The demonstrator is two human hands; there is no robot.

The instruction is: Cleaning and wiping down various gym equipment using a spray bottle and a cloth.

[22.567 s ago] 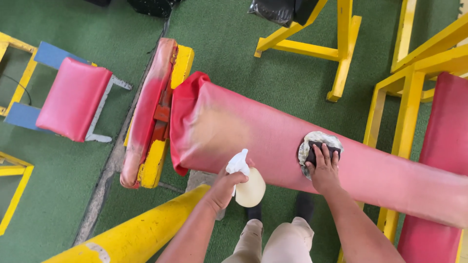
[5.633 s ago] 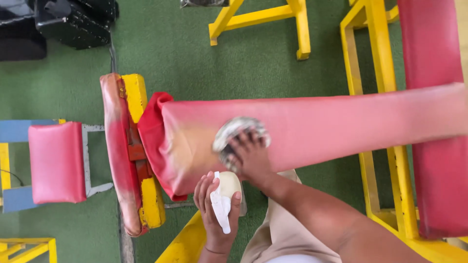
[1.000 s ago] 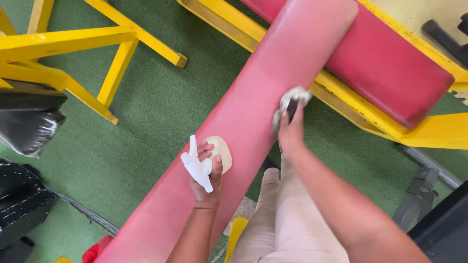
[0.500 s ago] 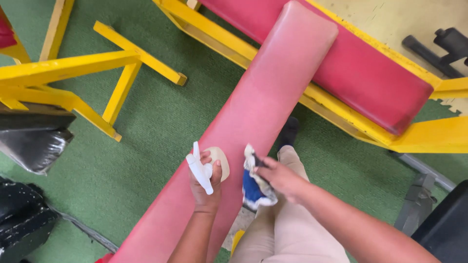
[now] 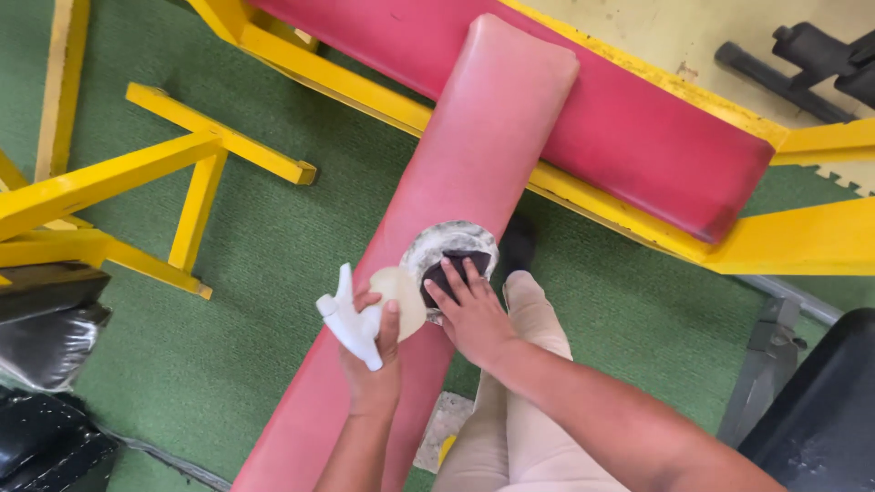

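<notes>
**Cloth and spray bottle meeting on a red bench pad**

I am pressing my right hand [image 5: 469, 314] flat on a cloth [image 5: 449, 251], fingers spread and laid over its dark middle, so the hand is not gripping but bearing down with an open palm. The cloth is lying on the long red pad [image 5: 474, 155], about halfway along the stretch of it that is showing, its pale rumpled edge sticking out beyond my fingertips on the far side. My left hand [image 5: 369, 369] is wrapping around a spray bottle [image 5: 378, 305], fingers closed tight about its neck. The white trigger head is pointing out to the left, and the cream-coloured body is sitting just beside the cloth, nearly touching its edge. The bottle is hanging over the near left side of the pad, so both things are lying close together between my two hands.

The pad is running away from me toward the upper right, where its rounded end is resting against a second red pad [image 5: 638, 137] set on a yellow frame [image 5: 802, 241]. More yellow bars [image 5: 196, 150] are standing on the green carpet [image 5: 301, 237] to the left. Something black and shiny [image 5: 46, 319] is sitting at the left edge, and a black piece of equipment [image 5: 820, 428] is filling the lower right corner. My beige trousers [image 5: 519, 428] and a dark shoe [image 5: 518, 246] are showing beneath my right arm.
</notes>
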